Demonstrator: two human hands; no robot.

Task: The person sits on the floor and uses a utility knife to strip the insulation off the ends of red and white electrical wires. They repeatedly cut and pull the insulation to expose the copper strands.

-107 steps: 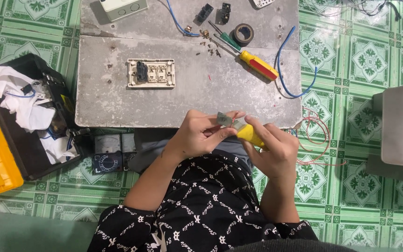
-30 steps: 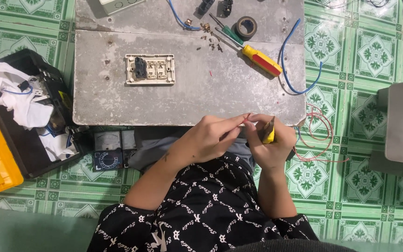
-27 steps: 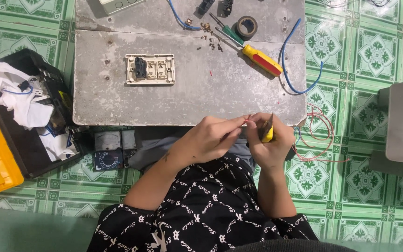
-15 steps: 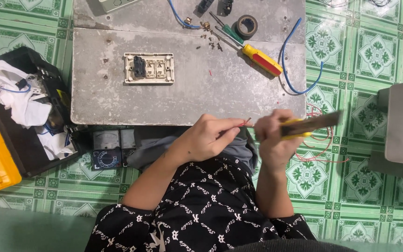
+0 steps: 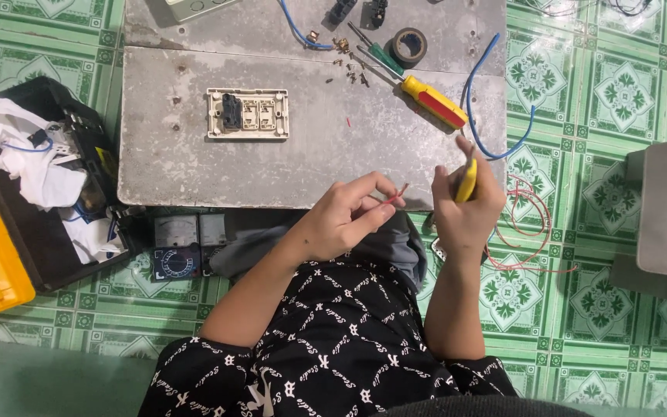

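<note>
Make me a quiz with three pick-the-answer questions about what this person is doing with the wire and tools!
1. Where does the red-and-yellow screwdriver lie?
A. on the grey slab
B. in the black toolbox
C. on the person's lap

2. What colour is the thin wire in the left hand?
A. blue
B. red
C. white

3. What state is the right hand in?
A. open and flat
B. resting on the floor
C. closed around a yellow-handled tool

Answers: 1 A, the screwdriver rests on the grey slab near the blue wire. 2 B, a red strand sticks out past the fingertips. 3 C, the fingers wrap the yellow handle.
</note>
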